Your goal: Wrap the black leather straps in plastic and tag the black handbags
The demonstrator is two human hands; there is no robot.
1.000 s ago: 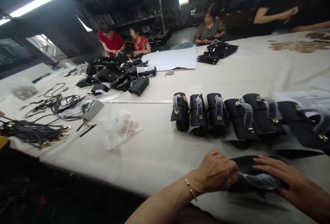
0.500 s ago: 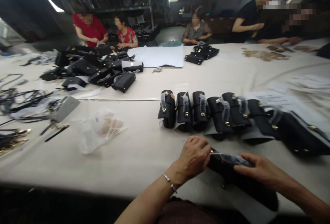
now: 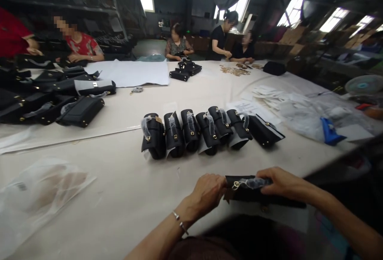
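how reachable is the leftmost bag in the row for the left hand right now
Probably yes: only bare table lies between the left hand and the leftmost bag. That hand grips a black bag, though, and would have to let go first.

My left hand (image 3: 209, 191) curls round the end of the bag (image 3: 254, 197); I cannot see its fingertips. Right hand (image 3: 279, 181) covers part of the bag's top edge. Heap of bags (image 3: 26, 106) cut off at the left border. Brown bits (image 3: 235, 70) far off: too small to tell.
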